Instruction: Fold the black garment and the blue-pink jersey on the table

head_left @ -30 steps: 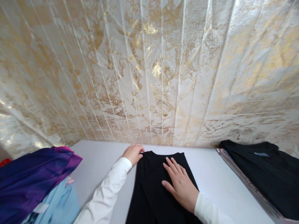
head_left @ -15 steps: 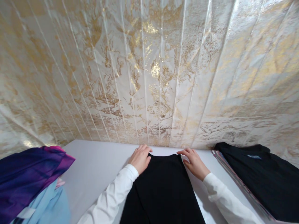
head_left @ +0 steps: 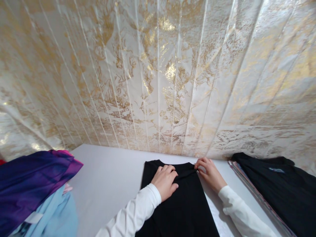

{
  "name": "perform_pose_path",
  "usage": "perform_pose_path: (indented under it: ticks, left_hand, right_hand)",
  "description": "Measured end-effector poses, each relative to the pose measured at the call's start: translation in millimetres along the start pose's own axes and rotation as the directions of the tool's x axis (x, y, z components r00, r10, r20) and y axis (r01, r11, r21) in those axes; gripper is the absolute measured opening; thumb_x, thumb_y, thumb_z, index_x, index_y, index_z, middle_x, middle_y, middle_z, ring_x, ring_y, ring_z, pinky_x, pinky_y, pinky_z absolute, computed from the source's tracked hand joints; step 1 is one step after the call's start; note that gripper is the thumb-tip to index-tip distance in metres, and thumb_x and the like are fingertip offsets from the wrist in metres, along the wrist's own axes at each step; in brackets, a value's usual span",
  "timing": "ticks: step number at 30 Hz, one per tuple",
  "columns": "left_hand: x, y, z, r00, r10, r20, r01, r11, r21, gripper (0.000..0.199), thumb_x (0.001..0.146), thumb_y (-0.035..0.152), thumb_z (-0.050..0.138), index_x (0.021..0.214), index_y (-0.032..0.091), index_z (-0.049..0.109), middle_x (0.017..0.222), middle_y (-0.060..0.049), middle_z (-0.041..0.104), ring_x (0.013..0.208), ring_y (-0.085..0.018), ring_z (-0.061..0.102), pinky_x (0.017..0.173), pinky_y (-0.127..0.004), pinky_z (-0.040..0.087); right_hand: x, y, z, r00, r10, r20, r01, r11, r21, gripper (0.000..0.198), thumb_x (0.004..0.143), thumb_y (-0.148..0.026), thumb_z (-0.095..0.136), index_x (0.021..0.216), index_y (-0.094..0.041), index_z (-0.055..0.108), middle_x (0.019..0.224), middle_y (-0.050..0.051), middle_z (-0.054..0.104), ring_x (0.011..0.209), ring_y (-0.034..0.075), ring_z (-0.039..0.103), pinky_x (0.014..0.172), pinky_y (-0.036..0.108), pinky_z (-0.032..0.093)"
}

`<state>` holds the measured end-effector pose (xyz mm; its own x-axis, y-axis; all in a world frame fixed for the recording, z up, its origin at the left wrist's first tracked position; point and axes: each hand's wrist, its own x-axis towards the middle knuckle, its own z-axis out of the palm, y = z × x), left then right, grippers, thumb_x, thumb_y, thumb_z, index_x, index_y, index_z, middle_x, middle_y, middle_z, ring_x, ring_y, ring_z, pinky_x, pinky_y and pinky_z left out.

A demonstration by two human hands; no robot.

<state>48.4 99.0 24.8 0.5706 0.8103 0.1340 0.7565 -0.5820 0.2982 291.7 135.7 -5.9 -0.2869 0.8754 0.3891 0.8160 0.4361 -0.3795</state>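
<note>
Along the bottom edge, a little right of centre, lies the black garment [head_left: 187, 210], its body running out of the frame and its curved neckline at the far end. White sleeves reach in from the bottom and the lower right. Across the garment's upper part, the left hand [head_left: 165, 182] rests palm down, fingers slightly bent and thumb apart from them; whether its fingertips have caught any cloth, I cannot tell. Slightly farther off and to the right, the right hand [head_left: 208, 171] has thumb and fingers brought together at the garment's upper right corner, pinching its edge, and a shallow crease runs from there toward the left hand.

At lower left, a purple cloth [head_left: 37, 184] with a pink edge lies over a light blue cloth [head_left: 58, 214]. At lower right, a black shirt [head_left: 278, 184] with a small mark near its collar tops a stack of folded clothes [head_left: 256, 194]. Under everything spreads a white table [head_left: 108, 174]. Behind it, filling the upper frame, hangs a creased sheet [head_left: 148, 75] patterned in shiny gold.
</note>
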Motion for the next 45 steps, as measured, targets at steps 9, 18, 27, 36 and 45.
perform_pose_path:
  ticks: [9, 18, 27, 36, 45]
  left_hand:
    - [-1.2, 7.4, 2.4, 1.000, 0.011, -0.015, -0.010, 0.999, 0.036, 0.022, 0.082, 0.025, 0.061, 0.102, 0.017, 0.061, 0.111, -0.008, 0.057, 0.105, -0.027, 0.049, 0.087, -0.039, 0.040]
    - [-3.1, -31.0, -32.3, 0.991, -0.130, -0.012, 0.131, 0.990, 0.052, 0.020, 0.082, 0.018, 0.060, 0.102, 0.022, 0.061, 0.109, -0.004, 0.060, 0.105, -0.023, 0.051, 0.089, -0.034, 0.040]
    - [-9.4, -92.9, -43.6, 0.960, -0.279, -0.001, 0.279, 0.959, 0.047, 0.009, 0.082, 0.012, 0.062, 0.090, 0.016, 0.063, 0.093, -0.001, 0.064, 0.095, -0.020, 0.056, 0.086, -0.038, 0.041]
    - [-5.1, -57.3, -46.4, 0.981, -0.195, -0.017, 0.195, 0.981, -0.014, 0.011, 0.084, 0.016, 0.058, 0.090, 0.021, 0.064, 0.097, -0.002, 0.064, 0.100, -0.020, 0.054, 0.087, -0.030, 0.039]
    - [-3.6, -18.4, -32.4, 0.955, -0.141, 0.259, 0.167, 0.983, -0.080, 0.011, 0.074, 0.033, 0.069, 0.074, 0.022, 0.066, 0.071, 0.003, 0.066, 0.068, -0.015, 0.062, 0.058, -0.022, 0.040]
  right_hand:
    - [1.5, -10.8, -0.2, 0.998, -0.070, 0.004, 0.070, 0.997, -0.016, 0.034, 0.071, -0.005, 0.043, 0.092, -0.022, 0.064, 0.099, 0.007, 0.056, 0.094, 0.024, 0.049, 0.086, 0.041, 0.041]
    - [0.5, -63.2, 0.3, 0.975, -0.188, 0.118, 0.178, 0.980, 0.093, 0.040, 0.072, -0.004, 0.043, 0.100, -0.026, 0.062, 0.104, 0.004, 0.062, 0.100, 0.025, 0.049, 0.089, 0.041, 0.041]
    - [-2.5, -84.3, 10.7, 0.970, -0.193, 0.147, 0.176, 0.977, 0.120, 0.042, 0.074, -0.006, 0.044, 0.106, -0.027, 0.060, 0.101, 0.004, 0.064, 0.098, 0.026, 0.049, 0.086, 0.043, 0.042]
    - [2.4, -84.5, 4.8, 0.974, -0.190, 0.124, 0.178, 0.979, 0.104, 0.035, 0.081, -0.007, 0.044, 0.100, -0.028, 0.065, 0.090, 0.002, 0.066, 0.093, 0.023, 0.050, 0.081, 0.040, 0.038]
    - [4.9, -71.4, 10.6, 0.977, -0.144, 0.154, 0.119, 0.979, 0.164, 0.032, 0.081, -0.008, 0.049, 0.100, -0.026, 0.065, 0.099, 0.001, 0.068, 0.099, 0.021, 0.052, 0.088, 0.039, 0.034]
